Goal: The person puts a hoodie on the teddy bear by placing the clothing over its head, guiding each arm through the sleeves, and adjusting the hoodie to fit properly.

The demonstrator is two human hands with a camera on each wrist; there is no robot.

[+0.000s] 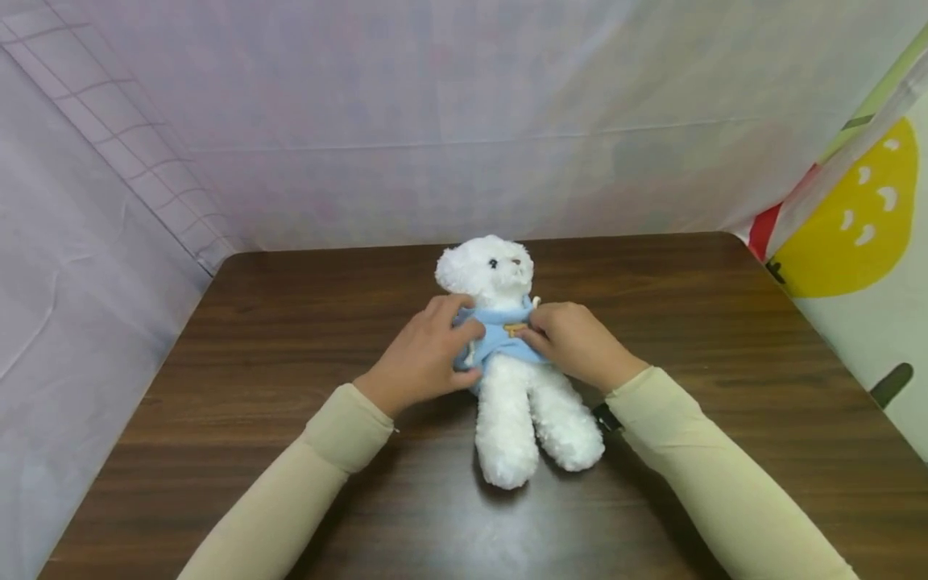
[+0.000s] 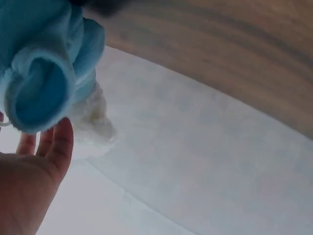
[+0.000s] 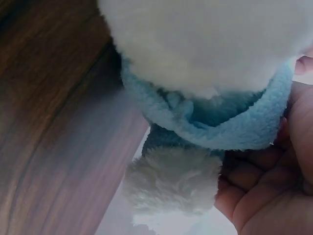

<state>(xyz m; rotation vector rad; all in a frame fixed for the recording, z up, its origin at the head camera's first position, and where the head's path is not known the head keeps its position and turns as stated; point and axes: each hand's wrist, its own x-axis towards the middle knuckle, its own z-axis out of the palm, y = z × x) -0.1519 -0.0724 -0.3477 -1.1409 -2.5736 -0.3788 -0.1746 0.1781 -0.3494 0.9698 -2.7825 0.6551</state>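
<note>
A white plush teddy bear [image 1: 507,419] lies on its back, head toward the far edge, wearing a light blue shirt [image 1: 500,342] with a small yellow mark on its chest. My left hand [image 1: 424,354] is at the bear's left-hand side in the head view, fingers bent over the shirt's edge. From the left wrist, an empty blue sleeve [image 2: 68,83] opening shows above those fingers [image 2: 61,144]. On the opposite side my right hand [image 1: 580,342] pinches the shirt between thumb and fingers. The right wrist view shows the hem [image 3: 220,136] hanging loosely around white fur.
The bear lies on a dark brown wooden table [image 1: 275,338]. A pale cloth [image 1: 449,121] hangs behind the far edge, and another covers the left side. A white cloth with a yellow print [image 1: 855,234] hangs at the right.
</note>
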